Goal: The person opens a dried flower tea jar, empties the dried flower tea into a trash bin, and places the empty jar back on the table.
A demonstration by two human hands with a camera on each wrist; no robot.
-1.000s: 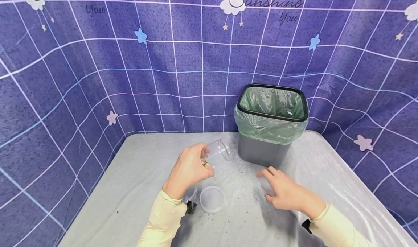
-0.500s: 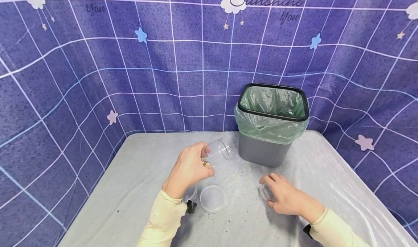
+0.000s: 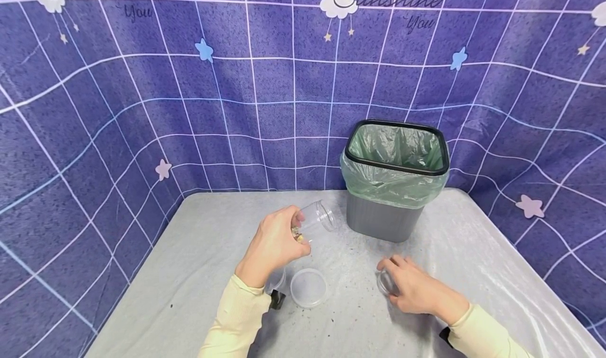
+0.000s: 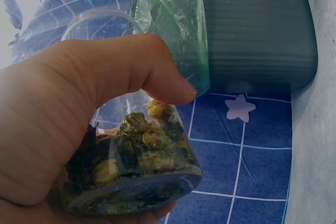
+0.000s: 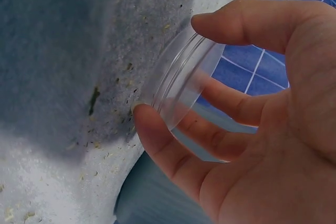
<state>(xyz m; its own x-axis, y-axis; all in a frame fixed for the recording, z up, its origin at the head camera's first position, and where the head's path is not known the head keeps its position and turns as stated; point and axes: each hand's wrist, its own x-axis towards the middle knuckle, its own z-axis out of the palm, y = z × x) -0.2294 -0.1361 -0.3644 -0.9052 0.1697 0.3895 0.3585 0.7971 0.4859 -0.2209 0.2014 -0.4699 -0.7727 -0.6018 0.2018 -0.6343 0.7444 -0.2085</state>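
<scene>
My left hand (image 3: 276, 245) grips a clear jar (image 3: 318, 217) that lies tilted, its mouth facing right and slightly up. Dried yellow-green flower buds and dark leaf bits (image 4: 152, 137) have gathered at its base, as the left wrist view shows. Over to the right, my right hand (image 3: 418, 289) holds a clear round lid (image 5: 181, 74) by its edge between thumb and fingers, close over the table. A second clear lid (image 3: 309, 288) lies flat on the table between the hands. Beside it, another clear container (image 3: 276, 280) is partly hidden behind my left wrist.
A grey bin (image 3: 381, 221) with a green liner and black rim stands at the back right, beyond my right hand. Small crumbs (image 5: 94, 100) are scattered over the grey table cover (image 3: 199, 253). A blue patterned curtain (image 3: 265, 111) hangs behind and on both sides.
My right hand has come slightly nearer and to the right, with the lid in it. The left hand and the jar have stayed in place.
</scene>
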